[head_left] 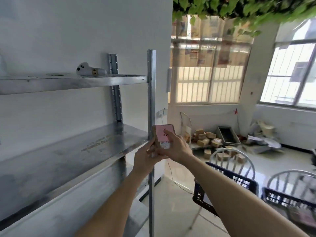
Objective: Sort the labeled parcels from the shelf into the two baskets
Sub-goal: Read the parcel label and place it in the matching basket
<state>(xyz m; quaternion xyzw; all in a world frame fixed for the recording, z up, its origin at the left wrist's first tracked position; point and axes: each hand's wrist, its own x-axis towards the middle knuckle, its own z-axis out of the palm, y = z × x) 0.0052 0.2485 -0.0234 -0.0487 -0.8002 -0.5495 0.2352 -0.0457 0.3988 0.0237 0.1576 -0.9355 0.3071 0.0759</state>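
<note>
A small brown cardboard parcel (161, 134) with a pink label and a barcode sticker is held up in front of the shelf's right post. My left hand (147, 155) grips it from below and from the left. My right hand (176, 147) holds its right side, thumb on the pink label. The metal shelf (77, 144) at left has bare boards. Two dark blue plastic baskets stand on chairs at lower right, the nearer basket (225, 183) partly behind my right forearm, the other basket (290, 200) further right.
A white handheld scanner (90, 71) lies on the upper shelf board. A pile of cardboard boxes (206, 139) and a grey tray (228, 135) sit on the floor by the far wall. Two metal chairs (232, 159) carry the baskets. A cable runs along the floor.
</note>
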